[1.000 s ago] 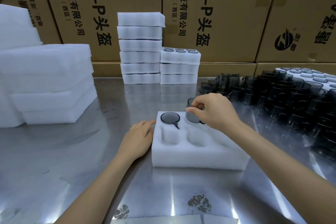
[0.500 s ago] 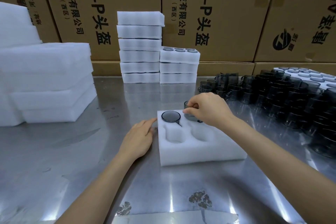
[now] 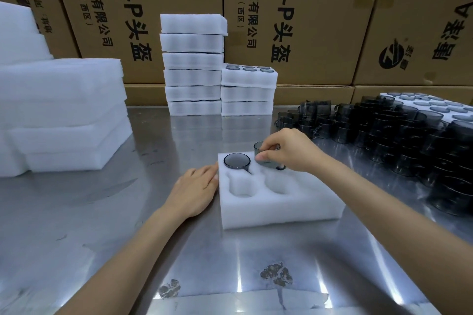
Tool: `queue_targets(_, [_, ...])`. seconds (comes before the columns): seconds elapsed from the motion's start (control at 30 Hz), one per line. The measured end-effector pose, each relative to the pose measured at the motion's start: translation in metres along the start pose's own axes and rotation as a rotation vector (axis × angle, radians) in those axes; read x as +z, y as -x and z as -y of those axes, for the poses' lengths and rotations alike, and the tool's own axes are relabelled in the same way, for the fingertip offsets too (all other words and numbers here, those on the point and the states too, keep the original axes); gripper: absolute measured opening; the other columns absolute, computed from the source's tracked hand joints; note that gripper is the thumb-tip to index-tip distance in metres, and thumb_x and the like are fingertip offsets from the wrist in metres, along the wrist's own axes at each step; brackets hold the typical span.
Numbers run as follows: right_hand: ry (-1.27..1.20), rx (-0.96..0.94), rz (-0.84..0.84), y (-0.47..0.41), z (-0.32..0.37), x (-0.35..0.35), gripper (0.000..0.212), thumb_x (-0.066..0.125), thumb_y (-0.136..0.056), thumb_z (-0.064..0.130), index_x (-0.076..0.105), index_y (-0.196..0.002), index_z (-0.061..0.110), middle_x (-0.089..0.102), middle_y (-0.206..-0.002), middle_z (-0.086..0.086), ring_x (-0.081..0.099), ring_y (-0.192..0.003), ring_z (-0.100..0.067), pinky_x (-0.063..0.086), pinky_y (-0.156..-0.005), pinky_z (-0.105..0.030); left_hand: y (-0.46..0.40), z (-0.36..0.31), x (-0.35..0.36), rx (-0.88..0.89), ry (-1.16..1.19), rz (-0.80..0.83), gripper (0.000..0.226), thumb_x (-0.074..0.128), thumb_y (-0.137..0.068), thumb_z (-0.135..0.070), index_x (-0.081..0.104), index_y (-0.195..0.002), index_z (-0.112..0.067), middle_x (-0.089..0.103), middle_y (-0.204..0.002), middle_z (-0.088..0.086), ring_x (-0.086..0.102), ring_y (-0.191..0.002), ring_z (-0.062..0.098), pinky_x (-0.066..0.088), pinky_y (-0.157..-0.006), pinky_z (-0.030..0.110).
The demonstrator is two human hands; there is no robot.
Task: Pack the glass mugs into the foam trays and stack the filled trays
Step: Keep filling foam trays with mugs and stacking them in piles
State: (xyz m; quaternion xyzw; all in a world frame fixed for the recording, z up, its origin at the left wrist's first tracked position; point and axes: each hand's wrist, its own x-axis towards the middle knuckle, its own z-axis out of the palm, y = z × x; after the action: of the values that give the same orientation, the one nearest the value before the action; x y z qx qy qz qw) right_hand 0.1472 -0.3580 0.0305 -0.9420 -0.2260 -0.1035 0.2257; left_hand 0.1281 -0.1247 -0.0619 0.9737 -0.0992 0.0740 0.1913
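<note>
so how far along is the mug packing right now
Done: two stacks of foam trays stand at the back, and one mug already sits in the front tray. In hand: the right hand is setting a second mug into the next pocket while the left hand steadies the tray's edge. Left: at least two visible pockets are empty, and a large cluster of loose mugs waits on the right.

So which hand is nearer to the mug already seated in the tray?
Roughly equal; the right hand pinches another mug just right of the seated mug, while the left hand presses the foam tray edge below-left.
</note>
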Motion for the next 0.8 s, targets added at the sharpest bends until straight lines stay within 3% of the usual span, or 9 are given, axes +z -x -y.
queue_targets(0.1, [-0.037,0.01,0.005,0.0,-0.003,-0.001,0.015,0.072,-0.08,0.038,0.074,-0.085,0.024,0.057,-0.063,0.021,0.05,-0.058,0.005,0.032,-0.052,-0.011,-0.001,0.001,0.0,-0.012,-0.012,0.016,0.044,0.02,-0.102,-0.038,0.028,-0.144,-0.038,0.035,-0.146,-0.016,0.031,-0.13,0.02,0.026,-0.109,0.036])
queue_targets(0.3, [0.01,-0.013,0.079,-0.002,-0.003,-0.008,0.013,0.074,-0.078,0.038,0.075,-0.081,0.025,0.067,-0.07,0.012,0.056,-0.068,-0.007,0.042,-0.061,-0.026,-0.002,0.002,0.001,-0.002,-0.019,0.022,0.043,0.019,-0.101,-0.04,0.028,-0.144,-0.041,0.036,-0.146,-0.017,0.031,-0.131,0.018,0.025,-0.11,0.035])
queue_targets(0.43, [0.059,0.006,0.098,0.0,-0.003,-0.008,0.013,0.071,-0.08,0.042,0.074,-0.081,0.029,0.069,-0.075,0.013,0.06,-0.075,-0.007,0.046,-0.066,-0.026,-0.001,0.003,0.0,0.007,0.003,0.026,0.044,0.02,-0.1,-0.041,0.029,-0.143,-0.042,0.039,-0.144,-0.016,0.032,-0.13,0.018,0.028,-0.109,0.038])
queue_targets(0.5, [-0.024,0.014,0.068,0.003,-0.005,-0.008,0.017,0.064,-0.085,0.043,0.075,-0.088,0.03,0.068,-0.077,0.021,0.06,-0.076,0.0,0.049,-0.068,-0.028,-0.002,0.003,-0.001,0.02,0.07,0.006,0.043,0.026,-0.101,-0.036,0.032,-0.144,-0.038,0.042,-0.143,-0.013,0.035,-0.131,0.019,0.029,-0.109,0.039])
queue_targets(0.57, [-0.17,0.037,-0.043,0.009,-0.009,-0.011,0.025,0.053,-0.093,0.043,0.073,-0.1,0.03,0.065,-0.079,0.03,0.058,-0.079,0.007,0.047,-0.07,-0.026,-0.001,0.0,-0.007,-0.033,0.341,-0.086,0.044,0.037,-0.101,-0.023,0.035,-0.145,-0.029,0.043,-0.145,-0.005,0.036,-0.135,0.019,0.027,-0.112,0.036])
queue_targets(0.67, [-0.289,0.041,-0.149,0.018,-0.023,-0.015,0.034,0.04,-0.099,0.026,0.059,-0.128,0.026,0.057,-0.127,0.02,0.049,-0.12,-0.001,0.038,-0.102,-0.028,0.002,-0.016,-0.027,-0.042,0.743,-0.228,0.042,0.044,-0.1,-0.02,0.039,-0.141,-0.027,0.039,-0.147,-0.01,0.034,-0.135,0.003,0.025,-0.107,0.015])
queue_targets(0.73, [-0.202,-0.011,-0.055,0.028,-0.029,-0.011,0.046,0.037,-0.098,0.014,0.042,-0.142,0.026,0.036,-0.143,0.021,0.031,-0.136,-0.001,0.022,-0.114,-0.025,0.004,-0.036,-0.041,0.143,0.726,-0.172,0.041,0.046,-0.099,-0.032,0.034,-0.137,-0.041,0.032,-0.146,-0.023,0.025,-0.135,-0.009,0.02,-0.1,0.0])
queue_targets(0.8, [-0.059,-0.069,0.04,0.037,-0.031,-0.004,0.054,0.034,-0.097,0.014,0.026,-0.148,0.031,0.018,-0.147,0.028,0.015,-0.14,0.004,0.013,-0.117,-0.026,0.002,-0.062,-0.049,0.33,0.483,-0.011,0.049,0.042,-0.095,-0.05,0.021,-0.139,-0.048,0.017,-0.149,-0.029,0.008,-0.136,-0.017,0.011,-0.106,0.003])
